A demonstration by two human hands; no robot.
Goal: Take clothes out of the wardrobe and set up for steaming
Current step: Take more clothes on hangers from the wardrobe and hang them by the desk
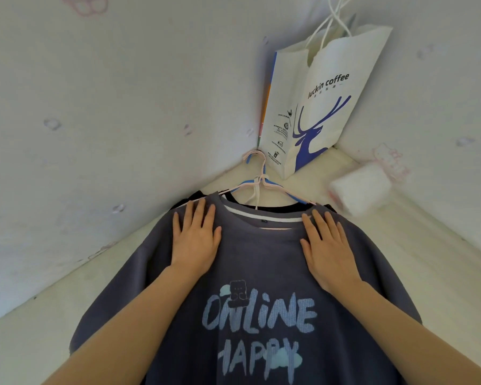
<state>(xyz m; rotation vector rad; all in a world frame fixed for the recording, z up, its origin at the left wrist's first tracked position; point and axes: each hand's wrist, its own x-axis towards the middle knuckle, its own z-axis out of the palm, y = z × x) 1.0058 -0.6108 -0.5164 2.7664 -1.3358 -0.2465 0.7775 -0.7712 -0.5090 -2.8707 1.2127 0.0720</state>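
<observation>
L hand (195, 240), R hand (326, 248): grip spread, palms flat on T-shirt (261, 273) shoulders.

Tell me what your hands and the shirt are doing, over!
Left hand and right hand open, flat on the grey T-shirt shoulders. Shirt on hangers, spread out. Paper bag behind, not in the way.

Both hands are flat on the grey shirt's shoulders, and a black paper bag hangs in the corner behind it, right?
Not quite: the paper bag is white, not black, as the head view shows. Both the left hand and right hand do lie flat on the grey shirt shoulders.
</observation>
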